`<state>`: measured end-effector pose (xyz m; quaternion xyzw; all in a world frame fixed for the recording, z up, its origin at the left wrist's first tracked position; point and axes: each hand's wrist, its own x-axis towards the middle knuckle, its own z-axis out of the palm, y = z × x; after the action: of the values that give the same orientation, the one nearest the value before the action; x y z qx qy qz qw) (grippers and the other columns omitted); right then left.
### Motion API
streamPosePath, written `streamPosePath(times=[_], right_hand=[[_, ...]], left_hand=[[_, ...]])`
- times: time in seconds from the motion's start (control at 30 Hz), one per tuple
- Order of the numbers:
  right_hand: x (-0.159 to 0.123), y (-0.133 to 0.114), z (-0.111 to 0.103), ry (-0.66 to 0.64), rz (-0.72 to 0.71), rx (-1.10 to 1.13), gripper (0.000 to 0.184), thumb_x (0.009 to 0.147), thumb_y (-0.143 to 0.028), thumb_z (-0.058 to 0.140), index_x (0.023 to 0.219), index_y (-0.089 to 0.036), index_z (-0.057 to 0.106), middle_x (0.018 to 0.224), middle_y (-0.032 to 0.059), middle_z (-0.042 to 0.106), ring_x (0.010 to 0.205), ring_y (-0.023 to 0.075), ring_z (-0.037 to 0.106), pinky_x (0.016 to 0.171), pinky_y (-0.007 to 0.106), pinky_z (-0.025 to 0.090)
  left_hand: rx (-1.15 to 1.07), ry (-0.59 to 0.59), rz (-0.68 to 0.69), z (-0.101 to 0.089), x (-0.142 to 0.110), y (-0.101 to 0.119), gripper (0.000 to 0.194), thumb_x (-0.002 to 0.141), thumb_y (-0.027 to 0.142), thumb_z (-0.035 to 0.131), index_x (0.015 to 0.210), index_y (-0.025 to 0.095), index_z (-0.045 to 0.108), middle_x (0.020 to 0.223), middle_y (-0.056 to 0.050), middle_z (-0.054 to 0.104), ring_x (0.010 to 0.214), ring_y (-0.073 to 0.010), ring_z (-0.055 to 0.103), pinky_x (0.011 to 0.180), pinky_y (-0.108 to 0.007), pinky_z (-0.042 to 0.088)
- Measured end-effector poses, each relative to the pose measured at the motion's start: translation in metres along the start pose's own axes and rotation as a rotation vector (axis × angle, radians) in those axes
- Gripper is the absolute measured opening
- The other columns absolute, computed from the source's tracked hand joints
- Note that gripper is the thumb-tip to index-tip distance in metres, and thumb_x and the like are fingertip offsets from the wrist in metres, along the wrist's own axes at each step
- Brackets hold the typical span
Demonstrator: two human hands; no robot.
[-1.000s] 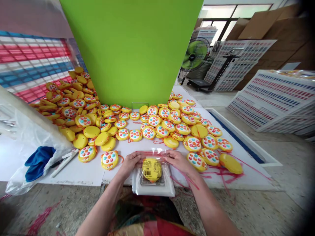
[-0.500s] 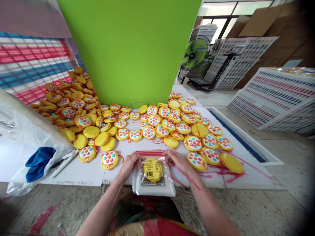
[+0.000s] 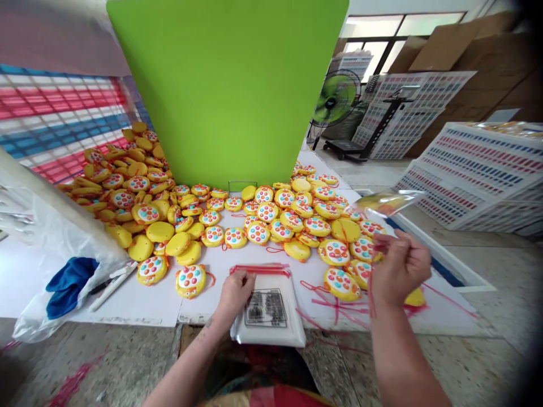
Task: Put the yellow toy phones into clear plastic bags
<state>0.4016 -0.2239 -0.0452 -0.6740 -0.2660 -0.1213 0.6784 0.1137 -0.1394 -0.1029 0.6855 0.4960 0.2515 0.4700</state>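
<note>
The bags [image 3: 292, 316] lie under the left hand [image 3: 236, 291], if pinched I cannot tell, and well leftward of the right hand [image 3: 401, 271], which pinches a strip [image 3: 372, 288].

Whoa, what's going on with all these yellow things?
A person's left hand is touching a stack of clear plastic bags at the front of the white table. Their right hand is out to the side, with a shiny bag just beyond it, blurry yellow inside. I can't tell if they touch. Lots of yellow toys with colored dots lie around.
</note>
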Motion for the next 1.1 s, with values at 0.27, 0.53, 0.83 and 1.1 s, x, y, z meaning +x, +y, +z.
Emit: streamPosePath(times=[0.27,0.53,0.83,1.1], right_hand=[[-0.119,0.043,-0.005,-0.760,-0.469,-0.305,0.032,0.089,-0.019,0.039,0.111,-0.024,0.061,0.110,0.0100,0.061,0.105,0.0245,0.056,0.091,0.044,0.046],[-0.078,0.010,-0.020,-0.405,-0.116,-0.127,0.027,0.090,-0.036,0.048,0.105,-0.019,0.062,0.082,0.0054,0.062,0.076,0.0184,0.058,0.074,0.035,0.049],[-0.081,-0.026,0.066,-0.786,-0.231,-0.070,0.035,0.089,-0.032,0.046,0.120,-0.021,0.057,0.123,0.0119,0.056,0.112,0.0234,0.054,0.094,0.038,0.046],[-0.140,-0.046,0.200,-1.371,-0.492,-0.430,0.059,0.088,-0.028,0.051,0.142,-0.009,0.035,0.148,0.0215,0.030,0.138,0.0295,0.028,0.110,0.043,0.026]], left_hand=[[0.823,0.014,0.283,0.026,-0.005,0.004,0.022,0.094,0.029,0.039,0.090,0.019,0.058,0.094,-0.008,0.061,0.078,-0.0205,0.061,0.056,-0.027,0.040],[0.910,0.004,0.327,0.029,-0.007,0.002,0.022,0.095,0.024,0.035,0.093,0.019,0.057,0.092,-0.007,0.058,0.081,-0.0210,0.060,0.056,-0.027,0.043],[0.888,0.013,0.347,0.029,-0.009,-0.002,0.019,0.094,0.022,0.036,0.096,0.019,0.054,0.095,-0.007,0.057,0.085,-0.0201,0.060,0.060,-0.027,0.045],[0.897,-0.001,0.329,0.030,-0.010,-0.004,0.023,0.090,0.018,0.040,0.107,0.018,0.055,0.102,-0.011,0.056,0.086,-0.0230,0.058,0.062,-0.031,0.047]])
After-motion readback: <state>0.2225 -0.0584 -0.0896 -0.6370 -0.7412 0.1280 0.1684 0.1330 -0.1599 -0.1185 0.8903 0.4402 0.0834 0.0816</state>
